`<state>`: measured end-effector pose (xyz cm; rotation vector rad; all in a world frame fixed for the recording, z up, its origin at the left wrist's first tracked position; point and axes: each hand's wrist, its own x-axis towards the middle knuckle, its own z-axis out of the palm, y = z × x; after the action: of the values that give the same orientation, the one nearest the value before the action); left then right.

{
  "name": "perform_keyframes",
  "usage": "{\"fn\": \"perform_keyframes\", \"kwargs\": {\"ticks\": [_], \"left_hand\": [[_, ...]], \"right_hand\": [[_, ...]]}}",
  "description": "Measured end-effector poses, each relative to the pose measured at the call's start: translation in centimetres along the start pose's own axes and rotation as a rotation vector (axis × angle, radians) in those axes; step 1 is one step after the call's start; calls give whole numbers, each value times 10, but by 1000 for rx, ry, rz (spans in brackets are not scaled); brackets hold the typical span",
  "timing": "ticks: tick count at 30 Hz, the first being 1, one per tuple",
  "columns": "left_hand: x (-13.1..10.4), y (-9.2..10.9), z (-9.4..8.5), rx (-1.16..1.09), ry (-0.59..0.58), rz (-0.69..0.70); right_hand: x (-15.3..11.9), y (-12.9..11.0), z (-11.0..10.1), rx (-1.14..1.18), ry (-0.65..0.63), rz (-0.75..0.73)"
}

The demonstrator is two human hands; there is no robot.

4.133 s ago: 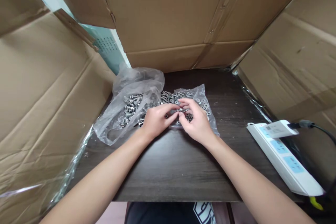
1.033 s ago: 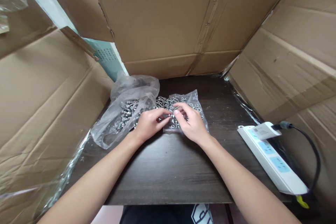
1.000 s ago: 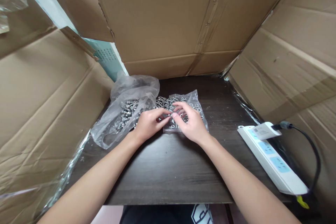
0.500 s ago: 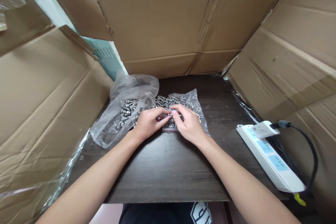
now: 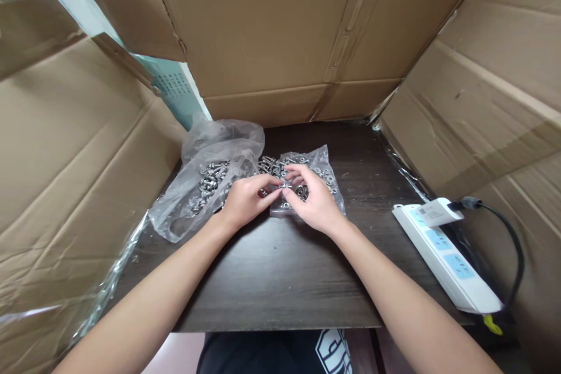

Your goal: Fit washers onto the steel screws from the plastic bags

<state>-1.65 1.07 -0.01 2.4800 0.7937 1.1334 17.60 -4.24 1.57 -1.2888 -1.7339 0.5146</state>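
Note:
A small silvery bolt (image 5: 286, 186) sticks out to the right from the pinched thumb and forefinger of my left hand (image 5: 248, 197). My right hand (image 5: 316, 198) is beside the bolt's free end, thumb and fingers apart; its thumb tip is close below the bolt, and I cannot tell whether it touches. Under my hands lies a clear plastic bag (image 5: 322, 155) with loose nuts and washers (image 5: 302, 191) on it. Beyond my fingertips is a pile of bolts (image 5: 269, 165). Left of my left hand, more bolts (image 5: 212, 177) lie in a larger clear plastic bag (image 5: 169, 219).
The dark wooden table (image 5: 272, 280) is walled by cardboard at the left (image 5: 87, 146), back (image 5: 272, 29) and right (image 5: 491, 87). A white power strip (image 5: 447, 257) with a plugged-in adapter (image 5: 438, 212) and black cable (image 5: 519, 245) lies at the right.
My right thumb and fingers have spread apart, leaving the bolt in view in my left pinch. The whole view has shifted slightly.

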Motion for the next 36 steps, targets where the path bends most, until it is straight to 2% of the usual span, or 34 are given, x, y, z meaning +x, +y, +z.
{"fn": "perform_keyframes", "kwargs": {"ticks": [5, 10, 14, 19, 24, 29, 36], "left_hand": [[0, -1, 1, -5, 0, -2], [0, 1, 1, -11, -3, -6], [1, 1, 1, -6, -12, -6], [1, 0, 1, -17, 9, 3], [1, 1, 1, -11, 1, -7], [-1, 0, 1, -28, -4, -10], [0, 3, 2, -104, -43, -90]], "right_hand": [[-1, -1, 1, 23, -45, 95], [-1, -1, 2, 37, -19, 14], [-1, 0, 1, 64, -28, 107], [-1, 1, 2, 76, -13, 31], [-1, 1, 2, 75, -39, 98], [-1, 1, 3, 82, -22, 27], [0, 0, 5, 84, 10, 42]]}}
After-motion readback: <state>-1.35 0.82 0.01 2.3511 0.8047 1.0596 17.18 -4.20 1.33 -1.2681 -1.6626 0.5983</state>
